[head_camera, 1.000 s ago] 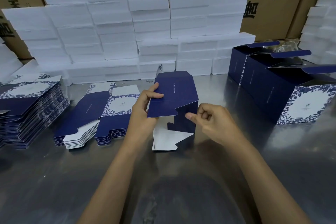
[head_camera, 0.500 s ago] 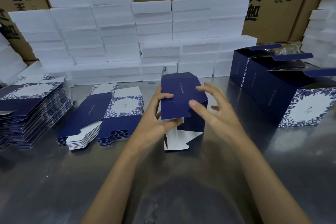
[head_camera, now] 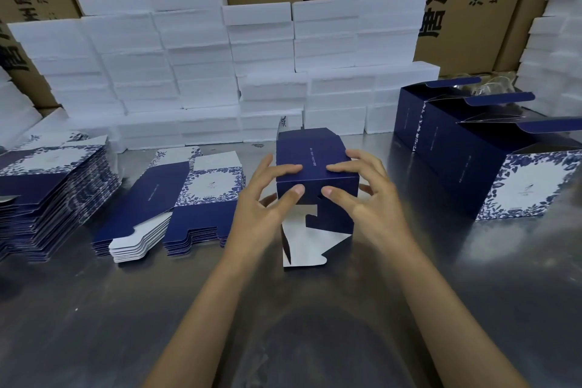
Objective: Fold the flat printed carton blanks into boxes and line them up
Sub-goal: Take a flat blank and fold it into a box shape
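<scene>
Near: both hands now on carton (head_camera: 315,167), mid-table (head_camera: 315,324). A second ago only left hand (head_camera: 267,198) pinched it, right hand (head_camera: 362,195) curled apart; half-second ago right reaching in.
Grip now: each hand's fingers on top panel, thumbs pressing front flap down. Carton squared up, open end toward the person; white flap still hangs loose below. Judgement: end closure underway, not finished.
Left: flat blanks (head_camera: 201,198) waiting.
Far right: finished boxes (head_camera: 472,161) in row.
</scene>
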A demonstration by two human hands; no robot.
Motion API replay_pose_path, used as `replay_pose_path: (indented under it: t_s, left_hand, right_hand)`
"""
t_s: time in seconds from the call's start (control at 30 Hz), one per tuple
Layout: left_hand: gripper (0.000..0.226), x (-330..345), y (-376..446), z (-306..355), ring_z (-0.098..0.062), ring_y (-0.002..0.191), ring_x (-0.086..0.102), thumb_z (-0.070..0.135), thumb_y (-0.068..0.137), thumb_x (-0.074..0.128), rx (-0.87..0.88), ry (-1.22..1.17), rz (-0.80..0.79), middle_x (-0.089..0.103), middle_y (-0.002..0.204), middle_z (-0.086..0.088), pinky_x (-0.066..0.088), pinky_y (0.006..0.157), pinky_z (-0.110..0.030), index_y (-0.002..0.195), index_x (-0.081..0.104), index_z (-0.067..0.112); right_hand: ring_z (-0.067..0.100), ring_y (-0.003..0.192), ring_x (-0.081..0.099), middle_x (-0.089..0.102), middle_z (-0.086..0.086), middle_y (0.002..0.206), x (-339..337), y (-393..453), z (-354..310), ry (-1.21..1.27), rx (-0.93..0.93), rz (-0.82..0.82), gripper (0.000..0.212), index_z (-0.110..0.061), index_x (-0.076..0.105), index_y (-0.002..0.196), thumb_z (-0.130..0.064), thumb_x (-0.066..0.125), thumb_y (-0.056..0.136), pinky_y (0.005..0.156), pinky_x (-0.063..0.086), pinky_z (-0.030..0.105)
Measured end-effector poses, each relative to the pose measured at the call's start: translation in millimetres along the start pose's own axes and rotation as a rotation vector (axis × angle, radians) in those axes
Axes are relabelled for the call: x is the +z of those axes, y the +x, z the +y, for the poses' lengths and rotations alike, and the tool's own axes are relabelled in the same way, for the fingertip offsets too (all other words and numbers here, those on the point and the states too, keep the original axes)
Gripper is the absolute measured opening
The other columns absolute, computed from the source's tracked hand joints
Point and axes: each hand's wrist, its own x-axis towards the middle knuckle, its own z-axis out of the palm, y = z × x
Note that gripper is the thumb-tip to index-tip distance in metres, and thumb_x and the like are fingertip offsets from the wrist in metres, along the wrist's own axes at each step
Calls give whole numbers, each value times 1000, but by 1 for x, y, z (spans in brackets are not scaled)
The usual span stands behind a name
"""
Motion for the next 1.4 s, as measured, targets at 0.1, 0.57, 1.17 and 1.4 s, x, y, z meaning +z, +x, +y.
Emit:
replay_pose_path:
  t_s: [0.1,0.57,1.17,1.4]
  left_hand:
    - [25,7,-2,0,15,135,35,18,87,76,33,-54,24,46,149,16,43,103,-30,102,76,37]
    - [24,2,2,1,7,138,40,12,87,75,-4,-178,-16,59,132,25,41,113,-38,97,80,33]
    - [35,-2,1,5,11,110,60,11,100,58,17,-93,143,68,115,26,44,95,-8,121,67,38]
    - [43,10,0,-5,-6,83,74,2,104,43,-474,-537,190,75,106,4,60,66,-28,110,63,40]
  right_hand:
    - [-1,128,50,49,-17,139,4,-2,-1,54,19,-52,28,-34,74,98,-12,82,82,102,42,22]
    - [2,129,51,57,-14,134,1,-2,-2,117,26,-45,20,-27,79,98,-10,77,88,107,47,39]
    - [1,126,55,54,-23,138,-18,4,3,355,302,123,36,-41,58,136,-38,60,100,89,53,15]
    - [36,119,65,73,13,119,-6,3,10,398,574,-42,37,-15,67,120,0,49,91,106,50,52]
